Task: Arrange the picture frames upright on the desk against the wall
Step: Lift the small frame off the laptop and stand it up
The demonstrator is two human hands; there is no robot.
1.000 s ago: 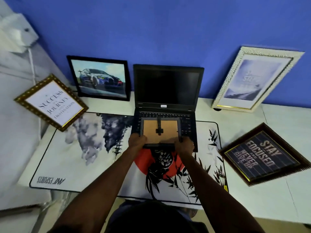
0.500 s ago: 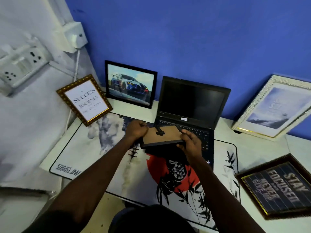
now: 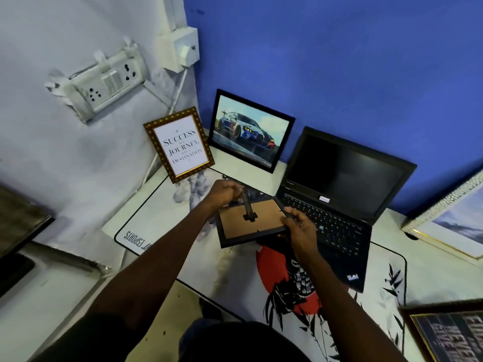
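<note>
Both grips hold one small black picture frame [image 3: 252, 226] face down above the desk mat [image 3: 156, 218]. Its brown cardboard back faces up, edged by a thin black border. Left hand [image 3: 224, 193] pinches the dark easel stand [image 3: 247, 205], raised off the backing; right hand [image 3: 298, 227] clamps the frame's right edge. Just right of the grips sits an open laptop [image 3: 339, 194] on the counter [image 3: 386, 236].

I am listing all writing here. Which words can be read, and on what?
"SUCCESS is a JOURNEY, not a DESTINATION": gold-framed white print; small words blurred.
"ESPORTS": white printed desk mat, upside down.
"NEVER GIVE": dark wooden-framed sign, cut off.
Black laptop label: unreadable.
</note>
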